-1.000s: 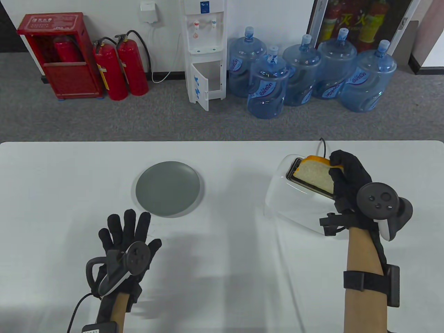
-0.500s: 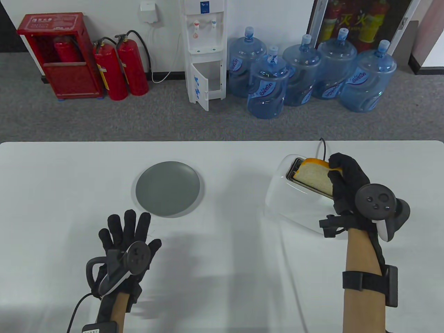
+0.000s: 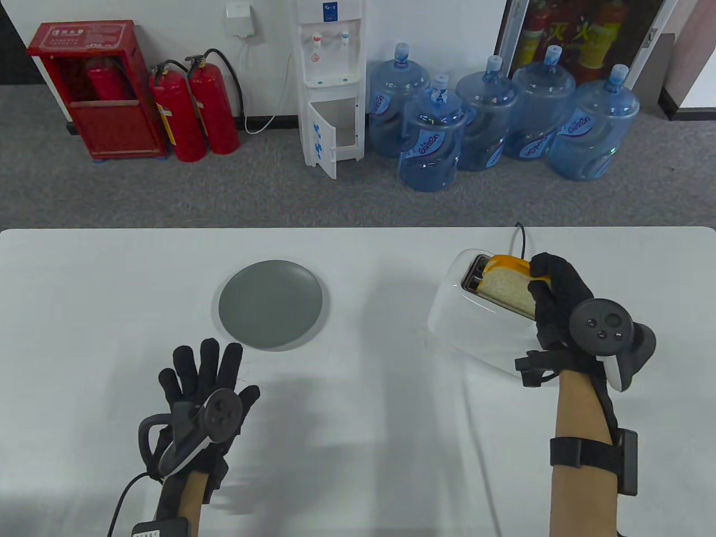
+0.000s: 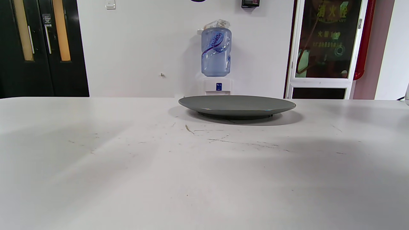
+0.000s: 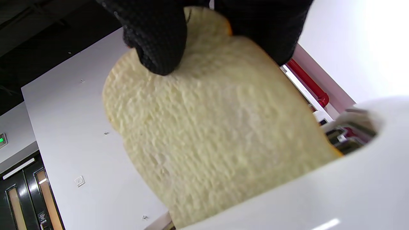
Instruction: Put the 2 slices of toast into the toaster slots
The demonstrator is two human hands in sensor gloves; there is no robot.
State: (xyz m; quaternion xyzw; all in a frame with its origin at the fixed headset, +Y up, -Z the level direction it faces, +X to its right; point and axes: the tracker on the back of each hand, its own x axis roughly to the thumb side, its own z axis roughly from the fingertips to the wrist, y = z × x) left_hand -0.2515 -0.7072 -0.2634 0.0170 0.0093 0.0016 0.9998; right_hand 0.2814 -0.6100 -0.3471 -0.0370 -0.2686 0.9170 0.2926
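A white toaster (image 3: 464, 321) stands at the right of the table, its dark slots facing up. My right hand (image 3: 551, 291) pinches a slice of toast (image 3: 506, 285) by its top crust. The slice's lower edge sits partly inside a slot. In the right wrist view the pale slice (image 5: 217, 127) fills the frame with my thumb and fingers (image 5: 156, 38) on it, and the toaster's white rim (image 5: 319, 198) hides its bottom. My left hand (image 3: 210, 372) lies flat on the table with straight fingers, holding nothing. I see just this one slice.
A bare grey plate (image 3: 271, 305) lies left of centre, just beyond my left hand; the left wrist view shows that plate (image 4: 236, 105) side on. The toaster's black cord (image 3: 522, 238) runs off the far table edge. Water bottles and fire extinguishers stand on the floor beyond.
My right hand has lowered the slice a little further into the toaster slot, so less of it shows. The left hand has not moved.
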